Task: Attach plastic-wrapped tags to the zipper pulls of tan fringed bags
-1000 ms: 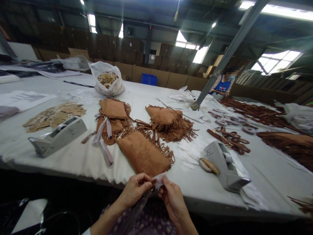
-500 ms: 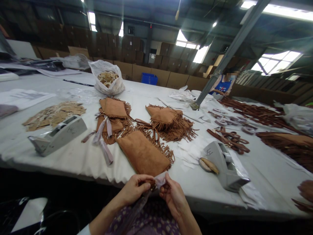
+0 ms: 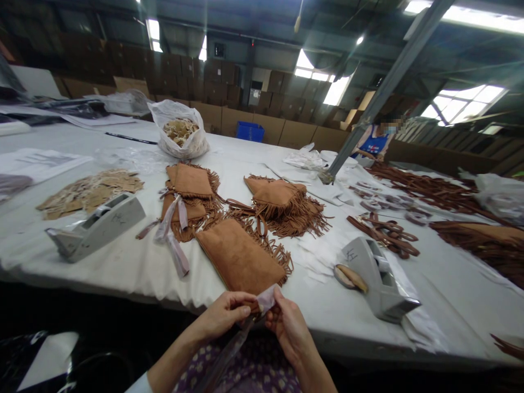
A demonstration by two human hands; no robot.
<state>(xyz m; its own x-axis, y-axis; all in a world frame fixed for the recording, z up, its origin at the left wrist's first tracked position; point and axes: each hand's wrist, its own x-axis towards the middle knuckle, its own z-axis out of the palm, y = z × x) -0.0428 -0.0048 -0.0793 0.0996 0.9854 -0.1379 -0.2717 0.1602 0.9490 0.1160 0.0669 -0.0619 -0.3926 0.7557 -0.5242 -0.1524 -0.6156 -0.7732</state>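
Before the suede pouch (image 3: 241,255), the left hand (image 3: 221,317) pinched brown strap (image 3: 254,307), the right hand (image 3: 291,326) filmy wrapping (image 3: 267,298); behind, a plastic bag (image 3: 194,146) held tags (image 3: 180,132).

we log the left hand (image 3: 225,316) and right hand (image 3: 289,322) as bare, the forearms (image 3: 178,349) likewise. near the left elbow we spot a plain, pale bluish-white sleeve (image 3: 140,383), only its end in view. lower down we record a purple garment (image 3: 268,368), scattered with small, roundish pale spots; its cut we cannot tell.
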